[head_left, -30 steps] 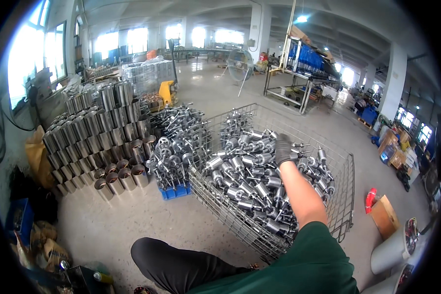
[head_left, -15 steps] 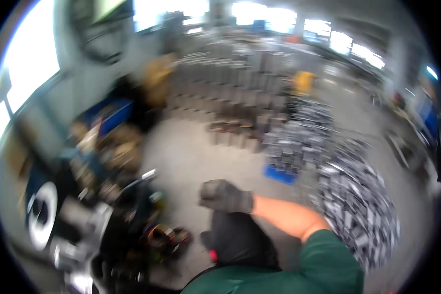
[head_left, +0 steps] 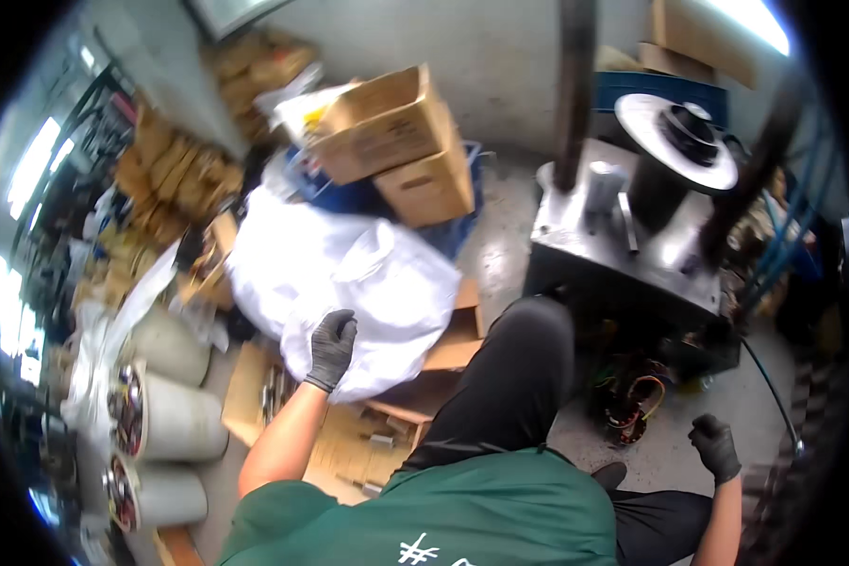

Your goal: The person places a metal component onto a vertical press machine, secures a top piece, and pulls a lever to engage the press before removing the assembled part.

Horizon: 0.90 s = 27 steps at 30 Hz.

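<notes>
Both my hands wear dark grey gloves. My left hand (head_left: 332,349) hovers in front of a large white plastic sheet or bag (head_left: 387,274), its fingers curled together. Nothing shows in its grip, and I cannot tell whether it touches the plastic. Low at the right, my right hand (head_left: 715,448) hangs apart from everything, fingers curled in and no object visible. Beneath the white plastic, a cardboard box (head_left: 245,391) holds metal rods and small parts. One of my knees, in black trousers, is raised between the box and a metal machine (head_left: 585,217).
The machine carries a round disc (head_left: 674,141) and dark upright columns. Stacked brown boxes (head_left: 387,123) stand on blue crates behind the plastic. Several white buckets (head_left: 174,424) line the left. A coil of wires (head_left: 632,410) lies by the machine's base, and a hose (head_left: 772,387) crosses the floor.
My view has swung round, away from the stacked metal parts on the floor, and the machine with the disc now stands at the right. Both hands show now; before, only one gloved hand did.
</notes>
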Available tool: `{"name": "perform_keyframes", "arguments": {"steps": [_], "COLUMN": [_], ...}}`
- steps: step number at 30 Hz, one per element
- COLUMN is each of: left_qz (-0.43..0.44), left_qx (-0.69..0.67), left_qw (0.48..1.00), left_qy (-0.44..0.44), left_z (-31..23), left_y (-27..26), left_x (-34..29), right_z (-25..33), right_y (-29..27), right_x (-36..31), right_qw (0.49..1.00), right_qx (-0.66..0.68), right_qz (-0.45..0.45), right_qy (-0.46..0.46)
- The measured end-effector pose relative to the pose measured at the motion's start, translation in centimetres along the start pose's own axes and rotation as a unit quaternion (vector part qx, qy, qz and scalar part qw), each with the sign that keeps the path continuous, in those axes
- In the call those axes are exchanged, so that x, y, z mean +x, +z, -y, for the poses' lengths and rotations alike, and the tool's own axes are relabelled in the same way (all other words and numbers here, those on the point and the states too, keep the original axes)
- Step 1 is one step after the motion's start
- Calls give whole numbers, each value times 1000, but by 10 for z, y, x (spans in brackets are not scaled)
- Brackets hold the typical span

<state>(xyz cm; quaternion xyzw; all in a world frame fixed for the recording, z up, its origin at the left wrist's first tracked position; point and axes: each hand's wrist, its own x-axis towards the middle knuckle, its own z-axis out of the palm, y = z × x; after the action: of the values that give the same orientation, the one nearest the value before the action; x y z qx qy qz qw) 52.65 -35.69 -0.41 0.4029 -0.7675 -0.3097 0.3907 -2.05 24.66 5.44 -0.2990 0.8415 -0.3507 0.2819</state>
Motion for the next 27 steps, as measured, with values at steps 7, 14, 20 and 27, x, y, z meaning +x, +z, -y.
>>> {"name": "perform_keyframes", "arguments": {"steps": [7,14,20,27], "left_qz": [-264,-104,184,-200], "left_qx": [130,-9,384,-231], "left_qw": [937,828,796,529], "left_qy": [-188,-550,-430,-792], "left_z": [124,178,106,165], "left_y": [-49,6,58,105], "left_x": [-158,-259,-241,-262], "right_z": [-37,-47,-61,-57], "right_y": [-2,-15,-29,-27], "right_x": [43,69,58,48], "right_qw": [989,980,970,969], "right_qx": [-13,0,21,35], "right_qz": [141,97,49,32], "right_qy": [42,172,236,241]}}
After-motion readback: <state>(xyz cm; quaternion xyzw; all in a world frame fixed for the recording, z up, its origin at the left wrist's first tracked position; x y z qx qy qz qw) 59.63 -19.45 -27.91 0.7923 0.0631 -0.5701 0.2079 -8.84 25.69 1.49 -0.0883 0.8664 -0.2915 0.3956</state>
